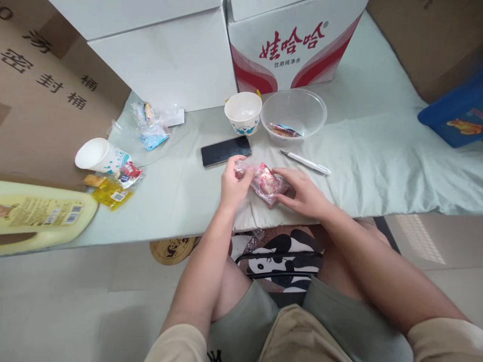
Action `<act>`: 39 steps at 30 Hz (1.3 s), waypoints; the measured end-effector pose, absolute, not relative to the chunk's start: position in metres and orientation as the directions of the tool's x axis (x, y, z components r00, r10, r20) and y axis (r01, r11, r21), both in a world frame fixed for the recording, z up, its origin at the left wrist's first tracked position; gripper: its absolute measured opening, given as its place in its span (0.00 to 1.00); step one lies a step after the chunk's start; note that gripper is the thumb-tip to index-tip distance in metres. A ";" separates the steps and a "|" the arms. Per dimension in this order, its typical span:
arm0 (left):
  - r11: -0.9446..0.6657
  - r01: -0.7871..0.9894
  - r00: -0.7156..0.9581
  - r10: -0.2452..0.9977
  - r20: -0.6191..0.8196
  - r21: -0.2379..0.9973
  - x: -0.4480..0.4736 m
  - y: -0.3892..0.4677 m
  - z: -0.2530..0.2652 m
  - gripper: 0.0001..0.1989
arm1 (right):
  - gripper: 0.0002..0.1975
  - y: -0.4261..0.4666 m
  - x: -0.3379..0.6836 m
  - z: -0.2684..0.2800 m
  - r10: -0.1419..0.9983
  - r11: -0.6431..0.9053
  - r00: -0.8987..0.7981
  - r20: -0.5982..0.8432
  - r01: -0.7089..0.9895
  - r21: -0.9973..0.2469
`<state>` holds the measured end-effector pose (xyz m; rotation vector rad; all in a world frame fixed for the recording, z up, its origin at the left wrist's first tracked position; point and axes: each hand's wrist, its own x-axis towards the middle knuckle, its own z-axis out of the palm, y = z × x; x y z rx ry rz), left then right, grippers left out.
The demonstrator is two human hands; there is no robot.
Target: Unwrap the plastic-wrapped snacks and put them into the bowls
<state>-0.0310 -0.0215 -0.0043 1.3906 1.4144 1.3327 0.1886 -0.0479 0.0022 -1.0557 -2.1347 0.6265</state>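
In front of me a clear plastic bag [256, 187] with a red-and-gold wrapped packet [267, 180] inside lies at the front edge of the cloth-covered surface. My left hand [237, 182] pinches the bag's left end between thumb and fingers. At the opposite end, my right hand [302, 191] has its thumb and fingers around the bag's side, touching it. What the wrapper contains cannot be made out. A dark phone [225, 151] lies just beyond my left hand. Beyond my right hand is a white pen [307, 163].
Behind stand a paper cup [243, 118] and a clear plastic bowl [313, 128] holding a small packet [284, 130]. To the left are a tipped paper cup [98, 156], wrappers [113, 193] and a yellow jug [45, 213]. Boxes [294, 50] line the back; a blue container [456, 113] is at right.
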 end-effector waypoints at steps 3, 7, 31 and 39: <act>-0.034 -0.004 -0.296 0.955 0.032 0.999 -0.035 -0.019 -0.001 0.12 | 0.20 -0.046 0.186 0.002 0.832 0.540 -0.435 0.344 0.497 -0.679; 0.063 -0.138 -0.431 0.895 -0.117 0.988 -0.048 -0.015 0.003 0.12 | 0.09 -0.036 0.205 0.003 0.922 0.341 -0.073 0.380 0.619 -0.708; -0.185 -0.049 -0.289 0.943 0.163 0.982 -0.086 -0.053 0.035 0.09 | 0.07 -0.060 0.211 0.021 0.888 0.459 -0.291 0.356 0.605 -0.651; 0.017 0.507 -0.170 0.982 0.081 0.862 -0.102 -0.055 0.019 0.08 | 0.22 -0.060 0.210 0.012 0.980 0.150 -0.194 -0.048 0.873 -0.465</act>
